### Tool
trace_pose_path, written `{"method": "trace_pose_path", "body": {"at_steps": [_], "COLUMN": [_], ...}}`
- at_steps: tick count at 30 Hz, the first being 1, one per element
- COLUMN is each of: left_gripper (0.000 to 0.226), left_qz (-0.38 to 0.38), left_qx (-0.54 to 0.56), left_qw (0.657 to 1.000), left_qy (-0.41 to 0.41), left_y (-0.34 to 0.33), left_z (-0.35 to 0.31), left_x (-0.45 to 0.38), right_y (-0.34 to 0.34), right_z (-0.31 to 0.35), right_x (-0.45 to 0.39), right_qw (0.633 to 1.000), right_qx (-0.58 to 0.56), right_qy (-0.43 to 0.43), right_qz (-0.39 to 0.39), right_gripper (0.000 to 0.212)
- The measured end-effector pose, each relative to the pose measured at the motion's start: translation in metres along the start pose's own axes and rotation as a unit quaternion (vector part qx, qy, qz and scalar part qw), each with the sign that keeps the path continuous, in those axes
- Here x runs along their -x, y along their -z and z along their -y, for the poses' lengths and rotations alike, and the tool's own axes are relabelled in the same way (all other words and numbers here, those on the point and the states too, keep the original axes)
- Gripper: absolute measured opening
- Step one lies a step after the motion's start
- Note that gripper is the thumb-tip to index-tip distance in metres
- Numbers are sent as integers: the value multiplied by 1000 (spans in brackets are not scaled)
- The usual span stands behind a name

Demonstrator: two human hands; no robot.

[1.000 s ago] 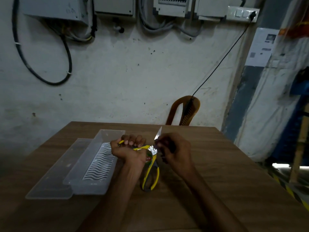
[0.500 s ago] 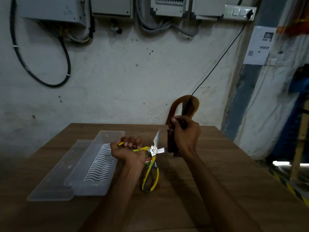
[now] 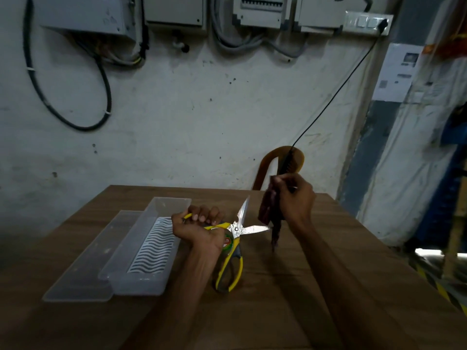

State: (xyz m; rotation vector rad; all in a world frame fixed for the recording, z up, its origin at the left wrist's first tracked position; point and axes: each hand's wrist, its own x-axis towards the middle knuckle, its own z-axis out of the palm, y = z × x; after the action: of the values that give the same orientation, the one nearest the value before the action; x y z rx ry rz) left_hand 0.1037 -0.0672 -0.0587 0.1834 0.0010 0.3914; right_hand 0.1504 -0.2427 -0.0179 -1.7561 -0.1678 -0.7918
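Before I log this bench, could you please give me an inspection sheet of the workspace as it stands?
Surface: wooden table, dimly lit.
Job's things: yellow-handled scissors, blades open, lower handle resting on the table; dark reddish strip hanging at the lower blade's tip, contact cannot be told.
Clutter: clear plastic box holding a white wavy insert; its lid lies beside it.
Grips: left hand grips the upper scissor handle; right hand pinches the strip's top.
Cables: thin black cord runs from the wall socket down towards the chair; thick black cable loops on the wall.
Surroundings: brown chair behind the table; electrical boxes on the wall.
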Motion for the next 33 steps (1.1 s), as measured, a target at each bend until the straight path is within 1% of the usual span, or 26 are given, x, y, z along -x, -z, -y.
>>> {"method": "trace_pose_path", "body": {"at_steps": [3,5,8,10,12,14,16,18,20,21,22,23,25,28,30,33], "left_gripper": [20,21,22,22,21,21,21,20,20,20,21,23,27,22,22,22], "left_qz": [13,29,57,73,77,70,59,44,32,29,27,27,30,43,51,62], "left_qx": [7,13,17,9,-4,-16,-19,-19,-26,-31,-36,-43,-62,-78,-82,-93], "left_qw": [1000,999,996,993,992,993,995,997,998,998,998,997,996,994,993,992], "left_qy": [10,28,68,90,98,95,82,65,52,52,54,58,65,64,64,62], "left_y": [-1,0,1,0,-1,-1,-1,-2,-2,-2,-2,-1,-1,-2,-2,-3], "left_z": [-1,0,1,1,1,2,2,1,0,1,2,4,7,8,7,7], "left_x": [-1,-1,-3,-4,-5,-6,-6,-5,-5,-5,-4,-4,-3,-2,-3,-2], "right_y": [13,17,20,22,23,21,20,22,26,28,29,29,29,29,29,25], "right_z": [-18,-26,-37,-43,-42,-40,-38,-39,-42,-44,-45,-47,-46,-44,-41,-41], "right_x": [-18,-17,-4,9,20,26,29,30,30,30,30,31,34,38,39,41], "right_qw": [999,997,983,959,926,900,875,836,796,792,802,822,857,899,916,920], "right_qx": [33,26,-39,-97,-154,-207,-262,-330,-391,-397,-385,-362,-320,-268,-242,-224], "right_qy": [-26,-50,-114,-160,-218,-261,-300,-337,-340,-325,-301,-272,-231,-166,-136,-121], "right_qz": [22,49,139,212,267,282,274,279,311,330,344,346,330,305,290,299], "right_gripper": [7,9,7,7,10,14,21,30,43,46,46,46,51,45,40,30]}}
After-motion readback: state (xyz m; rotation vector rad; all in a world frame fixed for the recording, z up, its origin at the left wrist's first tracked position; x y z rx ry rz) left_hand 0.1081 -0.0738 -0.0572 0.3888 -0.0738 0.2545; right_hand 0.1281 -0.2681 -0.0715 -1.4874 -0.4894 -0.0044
